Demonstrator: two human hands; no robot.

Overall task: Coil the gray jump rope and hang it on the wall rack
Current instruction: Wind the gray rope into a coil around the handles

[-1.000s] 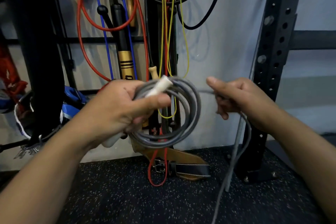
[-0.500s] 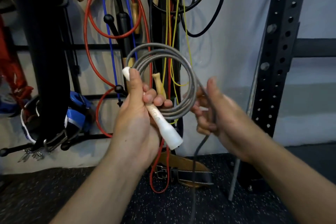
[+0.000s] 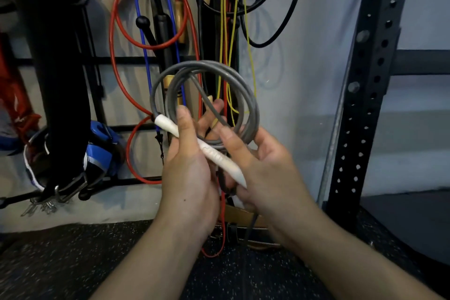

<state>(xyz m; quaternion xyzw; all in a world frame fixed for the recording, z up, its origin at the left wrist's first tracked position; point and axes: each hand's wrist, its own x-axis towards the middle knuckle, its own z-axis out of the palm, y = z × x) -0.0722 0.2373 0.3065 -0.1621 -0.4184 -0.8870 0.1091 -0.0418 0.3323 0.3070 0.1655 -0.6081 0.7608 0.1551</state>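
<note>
A: Reading off my feed. The gray jump rope point(image 3: 246, 95) is smooth, round-section rubbery cord, wound in several loose round loops standing upright at centre frame. Its handle point(image 3: 214, 152) is matte white, tapered to a blunt tip, slanting from 10 o'clock down to 4 o'clock across the loops' lower edge.

B: Any writing?

A: Faint embossed marks on the white handle; I can't read them. Behind it, a gold-and-black handle point(image 3: 179, 91) carries dark bands, also illegible.

B: Hands?

A: Left hand point(image 3: 188, 173) is upright, back toward me, thumb laid along the handle, fingers wrapped behind, clamping handle and coil together. Right hand point(image 3: 263, 165) comes in from 4 o'clock, palm turned inward, thumb pressing the coil's lower strands, fingers curled round behind; one strand runs over them.

B: Surroundings?

A: The wall rack point(image 3: 136, 59), thin black bars, sits at 11 o'clock behind the coil with a glossy red rope point(image 3: 112, 39), blue rope point(image 3: 137, 2) and black rope point(image 3: 287, 19) hanging. A perforated black steel upright point(image 3: 365, 85) stands at 3 o'clock. Speckled rubber floor point(image 3: 73, 263) at 6 o'clock.
</note>
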